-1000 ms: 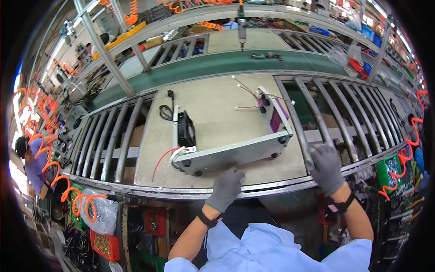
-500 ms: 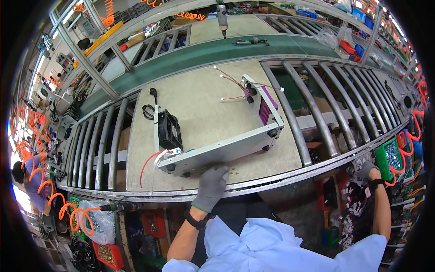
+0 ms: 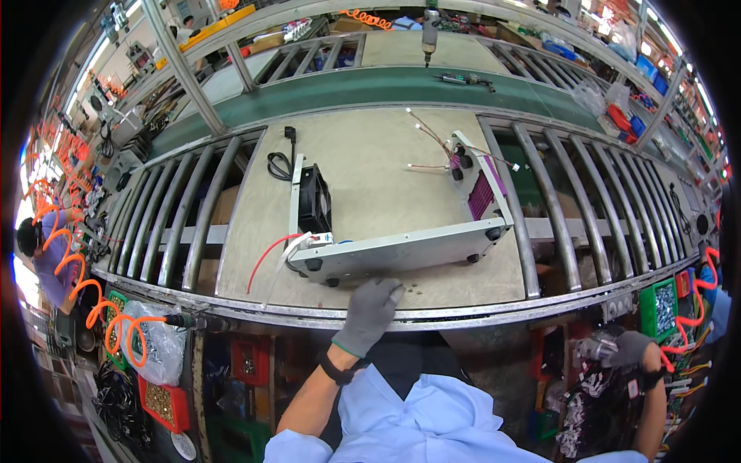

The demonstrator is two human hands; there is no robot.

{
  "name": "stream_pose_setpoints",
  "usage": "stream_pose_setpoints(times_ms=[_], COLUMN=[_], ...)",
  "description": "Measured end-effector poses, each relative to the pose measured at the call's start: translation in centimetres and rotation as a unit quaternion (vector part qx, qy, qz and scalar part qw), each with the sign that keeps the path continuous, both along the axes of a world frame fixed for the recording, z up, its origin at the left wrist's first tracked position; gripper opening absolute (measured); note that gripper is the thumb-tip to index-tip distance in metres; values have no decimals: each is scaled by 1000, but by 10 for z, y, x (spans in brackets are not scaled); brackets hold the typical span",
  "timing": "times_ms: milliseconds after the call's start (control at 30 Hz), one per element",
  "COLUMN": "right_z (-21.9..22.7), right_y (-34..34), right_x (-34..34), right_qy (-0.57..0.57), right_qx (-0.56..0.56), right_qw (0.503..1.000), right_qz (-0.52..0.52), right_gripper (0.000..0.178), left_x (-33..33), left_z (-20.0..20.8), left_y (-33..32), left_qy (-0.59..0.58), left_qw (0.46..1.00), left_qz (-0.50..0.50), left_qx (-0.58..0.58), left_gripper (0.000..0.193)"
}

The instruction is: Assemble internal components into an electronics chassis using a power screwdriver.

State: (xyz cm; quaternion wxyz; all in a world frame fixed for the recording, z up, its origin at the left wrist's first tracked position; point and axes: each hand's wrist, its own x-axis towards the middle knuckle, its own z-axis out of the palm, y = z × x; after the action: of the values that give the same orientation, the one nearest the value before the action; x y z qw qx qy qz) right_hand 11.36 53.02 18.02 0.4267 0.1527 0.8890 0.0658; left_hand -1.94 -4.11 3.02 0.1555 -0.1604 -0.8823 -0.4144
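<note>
My left hand point(image 3: 370, 312), in a grey glove, rests at the front edge of the worktop with its fingers curled together; what lies in them, if anything, is hidden. Beside its fingertips are several tiny dark pieces point(image 3: 414, 288). Just beyond stands a grey metal frame point(image 3: 409, 251) with black feet, bearing a black fan point(image 3: 313, 199) at its left and a purple finned part point(image 3: 485, 193) at its right. Loose red and white wires hang from its left corner. My right hand point(image 3: 633, 349), also gloved, is low at the right, closed around a shiny, blurred thing point(image 3: 598, 346).
Metal rollers point(image 3: 181, 208) flank the worktop point(image 3: 378, 170) on both sides. A green belt point(image 3: 324, 91) runs behind it, with a power driver point(image 3: 429, 38) hanging above. Bins of small hardware, a green one point(image 3: 658, 310) and a red one point(image 3: 164, 401), stand at the sides. Someone works at far left.
My right hand has dropped from beside the rail to below it, near the bins. The view has shifted a little; my left hand stays by the frame's near side.
</note>
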Motion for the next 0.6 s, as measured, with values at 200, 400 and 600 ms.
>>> stream_pose_setpoints(times_ms=[200, 400, 600], right_z=[-4, -62, -106], right_y=[-130, -221, -244], right_x=[8, -19, -28], right_qy=[214, 227, 248], right_qx=[-275, -420, -458], right_qw=[937, 861, 823], right_qz=[-9, -178, -229], right_gripper=[51, 39, 32], left_x=[-2, 13, 104], left_z=[-1, 5, 6], left_y=[13, -14, -116], left_qy=[-44, -21, -169], left_qw=[999, 992, 923], left_qz=[17, 70, 292], left_qx=[-23, 104, 186], left_gripper=[18, 16, 17])
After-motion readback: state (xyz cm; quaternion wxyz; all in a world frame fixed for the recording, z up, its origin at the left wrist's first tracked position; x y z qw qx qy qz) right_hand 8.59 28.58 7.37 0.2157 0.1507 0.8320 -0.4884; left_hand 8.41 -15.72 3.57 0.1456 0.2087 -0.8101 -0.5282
